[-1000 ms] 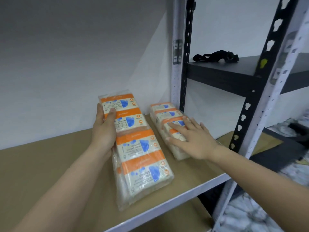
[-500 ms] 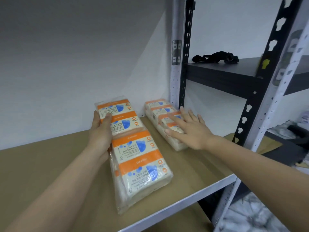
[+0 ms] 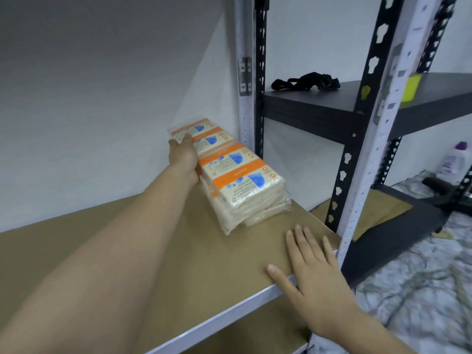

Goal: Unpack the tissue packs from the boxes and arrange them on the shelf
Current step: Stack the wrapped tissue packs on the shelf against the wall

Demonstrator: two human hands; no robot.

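A long plastic-wrapped tissue pack [image 3: 240, 180], orange and white with blue marks, lies on top of a second tissue pack [image 3: 272, 213], of which only the lower right edge shows. Both sit at the right end of the brown shelf board [image 3: 166, 251], close to the wall and the corner post. My left hand [image 3: 184, 157] grips the top pack near its far end, thumb on top. My right hand [image 3: 314, 274] rests flat on the shelf's front edge, fingers spread, holding nothing and apart from the packs.
White and black slotted uprights [image 3: 367, 159] stand at the shelf's right end. A neighbouring dark shelf [image 3: 319, 106] carries a black strap [image 3: 306, 81] and a yellow tag [image 3: 411, 88]. A white bottle with a purple cap [image 3: 456, 159] stands low at far right. Marbled floor lies below.
My left hand has moved its pack to the right, onto the pack by the post. My right hand has left that pack and come back to the shelf's front edge.
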